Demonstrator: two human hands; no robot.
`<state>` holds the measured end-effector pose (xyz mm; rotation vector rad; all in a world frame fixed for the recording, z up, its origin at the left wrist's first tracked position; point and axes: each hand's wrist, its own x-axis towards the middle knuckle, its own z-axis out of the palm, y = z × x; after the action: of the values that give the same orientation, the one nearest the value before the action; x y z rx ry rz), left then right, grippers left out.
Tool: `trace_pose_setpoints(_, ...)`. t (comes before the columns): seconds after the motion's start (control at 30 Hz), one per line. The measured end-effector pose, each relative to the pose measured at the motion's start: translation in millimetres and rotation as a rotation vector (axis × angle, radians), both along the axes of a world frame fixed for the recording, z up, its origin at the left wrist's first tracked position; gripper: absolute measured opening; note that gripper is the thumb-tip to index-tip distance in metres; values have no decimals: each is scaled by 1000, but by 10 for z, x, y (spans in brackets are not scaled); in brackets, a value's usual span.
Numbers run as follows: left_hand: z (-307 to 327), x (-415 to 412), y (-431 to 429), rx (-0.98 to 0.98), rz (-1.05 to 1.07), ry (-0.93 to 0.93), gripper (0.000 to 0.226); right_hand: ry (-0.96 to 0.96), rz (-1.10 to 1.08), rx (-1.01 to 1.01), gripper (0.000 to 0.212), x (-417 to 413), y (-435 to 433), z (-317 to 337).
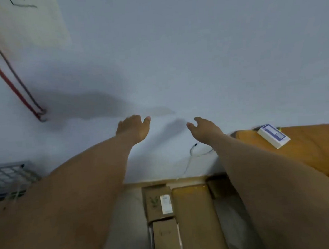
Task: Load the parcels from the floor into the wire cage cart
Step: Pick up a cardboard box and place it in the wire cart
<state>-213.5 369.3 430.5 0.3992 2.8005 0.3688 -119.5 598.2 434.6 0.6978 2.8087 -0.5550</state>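
Note:
Both my arms reach forward toward a pale wall. My left hand [133, 127] and my right hand [204, 127] are held out in the air with relaxed fingers, and neither holds anything. Below them, at the bottom middle, lie several brown parcels: a small cardboard box with a white label [158, 202], another box [166, 238] below it, and a long tan padded parcel [198, 220]. A large orange-brown parcel with a white label [304, 150] sits at the right. A corner of the wire cage cart [8, 178] shows at the left edge.
A pale blue-grey wall [175, 56] fills most of the view. A red strap with a metal hook [37, 112] hangs down the wall at the left. A thin loose cable [194, 153] lies between my arms, near the wall's base.

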Motion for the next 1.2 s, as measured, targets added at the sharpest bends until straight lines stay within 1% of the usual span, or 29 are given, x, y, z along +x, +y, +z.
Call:
trace_pose_setpoints(0.1, -1074, 94, -77, 44, 146, -264, 69, -134, -19, -119, 67, 44, -81, -1077)
trace_pose_setpoints(0.17, -1858, 125, -153, 73, 201, -401, 70, -192, -38, -185, 68, 117, -124, -1763)
trace_pose_setpoints(0.23, -2572, 187, -189, 98, 232, -514, 68, -239, -110, -249, 68, 190, -156, -2419)
trace_pose_setpoints(0.33, -3562, 321, -219, 186, 306, -593, 56, -323, -255, -334, 65, 247, -197, -3368)
trace_pose_setpoints(0.4, -4226, 396, -222, 244, 402, -646, 62, -359, -322, -400, 63, 239, -235, -3999)
trace_pose_setpoints(0.47, -4875, 467, -217, 236, 476, -728, 71, -381, -374, -455, 63, 228, -291, -4656)
trace_pose_setpoints(0.53, -5467, 530, -225, 230, 513, -789, 76, -401, -436, -482, 62, 229, -381, -5282)
trace_pose_setpoints(0.67, -6486, 630, -251, 288, 536, -863, 79, -409, -511, -537, 63, 238, -531, -6402)
trace_pose_setpoints(0.8, -7234, 618, -249, 380, 606, -892, 86, -342, -586, -583, 55, 298, -548, -7193)
trace_pose_setpoints(0.9, -7584, 568, -190, 504, 704, -910, 93, -269, -668, -620, 62, 309, -444, -7557)
trace_pose_setpoints(0.97, -7713, 539, -111, 588, 766, -918, 98, -238, -712, -718, 67, 311, -364, -7747)
trace_pose_setpoints(1.0, -7750, 525, -69, 625, 785, -927, 96, -221, -728, -764, 67, 314, -327, -7838)
trace_pose_setpoints(1.03, -7800, 516, -24, 652, 787, -936, 91, -192, -744, -808, 65, 324, -285, -7910)
trace_pose_setpoints(1.13, -7937, 475, 64, 728, 791, -952, 62, -138, -769, -902, 57, 302, -243, -8074)
trace_pose_setpoints(1.2, -8034, 467, 86, 771, 803, -952, 52, -115, -767, -935, 54, 275, -243, -8149)
